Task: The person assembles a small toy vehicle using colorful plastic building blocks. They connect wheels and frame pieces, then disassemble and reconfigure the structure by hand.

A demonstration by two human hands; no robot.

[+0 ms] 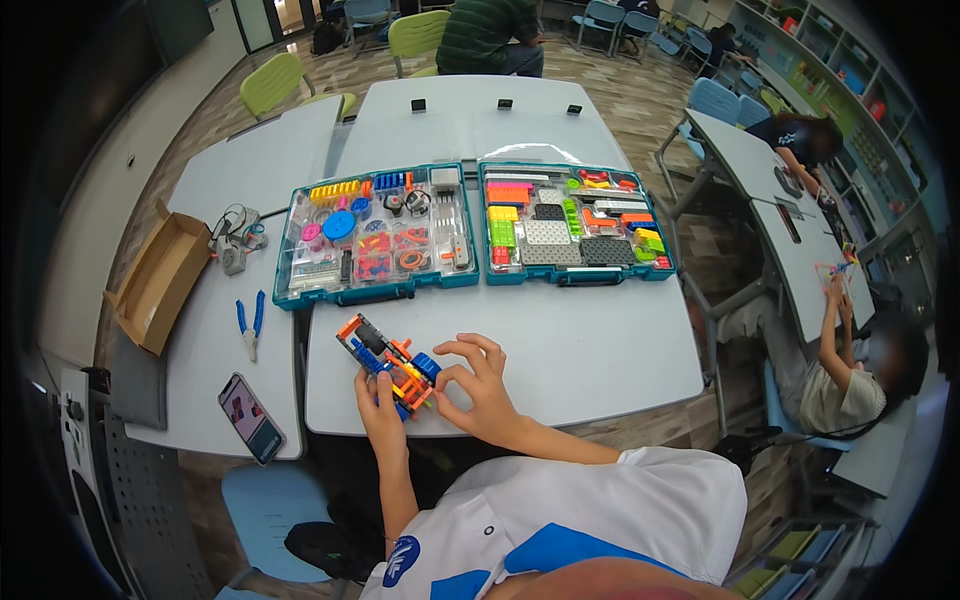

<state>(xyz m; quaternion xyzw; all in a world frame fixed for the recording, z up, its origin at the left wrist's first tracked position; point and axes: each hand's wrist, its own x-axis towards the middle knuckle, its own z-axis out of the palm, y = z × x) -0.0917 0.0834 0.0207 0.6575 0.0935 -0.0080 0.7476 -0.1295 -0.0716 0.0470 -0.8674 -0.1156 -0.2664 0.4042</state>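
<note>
Over the table's near edge I hold a small model built of plastic blocks [385,362], in orange, blue, yellow and dark grey. My left hand [383,418] grips its near left side, the thumb lying along it. At its right end sits a blue wheel [427,367]. My right hand [478,394] is next to that wheel, thumb and index finger bent toward it and the other fingers raised; whether the fingertips pinch a part is too small to make out. Beyond the model lie two open teal cases, a left parts case [345,296] and a right parts case [575,276], filled with sorted colourful pieces.
On the left table are blue-handled pliers [250,328], a phone [251,418] with a lit screen, an open cardboard box [160,285] and grey cabled modules [235,240]. A blue chair [270,510] stands at my left. Other people sit at a table [800,260] to the right.
</note>
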